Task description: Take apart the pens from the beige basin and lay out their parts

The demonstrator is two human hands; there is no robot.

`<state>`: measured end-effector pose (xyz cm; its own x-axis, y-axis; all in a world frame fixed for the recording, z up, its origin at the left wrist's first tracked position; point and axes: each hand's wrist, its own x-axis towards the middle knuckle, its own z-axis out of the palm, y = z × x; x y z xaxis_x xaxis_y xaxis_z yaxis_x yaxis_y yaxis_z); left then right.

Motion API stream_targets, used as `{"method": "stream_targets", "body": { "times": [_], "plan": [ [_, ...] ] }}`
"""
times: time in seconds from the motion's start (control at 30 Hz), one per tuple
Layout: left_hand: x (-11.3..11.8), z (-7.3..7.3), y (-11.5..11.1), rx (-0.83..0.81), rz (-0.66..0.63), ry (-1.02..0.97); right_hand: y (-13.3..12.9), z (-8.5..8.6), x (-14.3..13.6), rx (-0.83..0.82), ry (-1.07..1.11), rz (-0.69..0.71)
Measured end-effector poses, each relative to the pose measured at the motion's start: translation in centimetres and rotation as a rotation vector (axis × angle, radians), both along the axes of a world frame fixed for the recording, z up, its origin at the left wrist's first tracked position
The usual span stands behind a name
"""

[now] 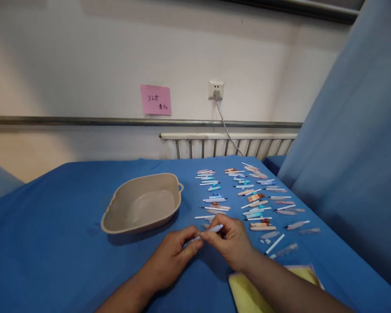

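Between my two hands, over the blue sheet, is a pale lavender pen barrel (216, 228). My left hand (174, 254) pinches its lower left end with thumb and fingers. My right hand (230, 241) grips it near the other end, whose tip points up to the right. Whether the barrel is in one piece under my fingers is hidden. Just beyond and to the right lie loose pen parts in rows: white refills (275, 244), brown and blue pieces (254, 198), and translucent barrels (286, 250). Some parts behind my right hand are partly covered.
A beige plastic basin (140, 178) stands left of the pen parts. A folded yellow cloth (247, 291) lies under my right forearm. Behind are a metal rail (117, 121), a plugged-in socket (216, 90) and a pink note (155, 100). A blue curtain (352, 143) hangs at right.
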<state>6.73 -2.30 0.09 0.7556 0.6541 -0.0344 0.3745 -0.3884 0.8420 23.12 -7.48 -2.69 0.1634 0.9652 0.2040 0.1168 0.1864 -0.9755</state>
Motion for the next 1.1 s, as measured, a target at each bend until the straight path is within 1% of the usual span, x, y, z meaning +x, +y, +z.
{"method": "stream_targets", "body": {
  "times": [0.07, 0.13, 0.23, 0.33, 0.47, 0.6, 0.67, 0.8, 0.97, 1.1],
  "plan": [
    [0.1, -0.1, 0.1, -0.057, 0.013, -0.026, -0.1, 0.0, 0.1, 0.021, 0.015, 0.023],
    [0.0, -0.2, 0.2, -0.152, 0.034, -0.058, -0.3, 0.1, 0.3, 0.074, 0.096, 0.050],
    [-0.1, -0.4, 0.4, -0.318, 0.067, -0.096, -0.4, 0.5, 0.7, 0.173, 0.214, 0.020],
    [-0.1, -0.6, 0.4, -0.418, 0.075, -0.121, -0.3, 0.9, 1.0, 0.228, 0.254, 0.014],
    [-0.1, -0.9, 0.3, -0.482, 0.050, -0.143, 0.0, 1.0, 1.2, 0.187, 0.289, 0.037],
    [0.0, -1.3, 0.1, -0.562, 0.054, -0.183, 0.0, 0.6, 1.0, 0.126, 0.268, -0.019],
    [0.1, -1.3, 0.1, -0.615, 0.067, -0.216, -0.1, 0.7, 1.0, 0.130, 0.256, -0.024],
    [0.0, -1.0, 0.0, -0.703, 0.072, -0.252, -0.2, 1.2, 1.4, 0.139, 0.311, -0.011],
    [-0.1, -1.0, -0.1, -0.797, 0.016, -0.246, 0.1, 1.6, 1.8, 0.193, 0.280, 0.066],
    [0.0, -1.4, -0.3, -0.830, -0.017, -0.235, 0.1, 1.5, 1.7, 0.164, 0.287, 0.067]
  ]
}}
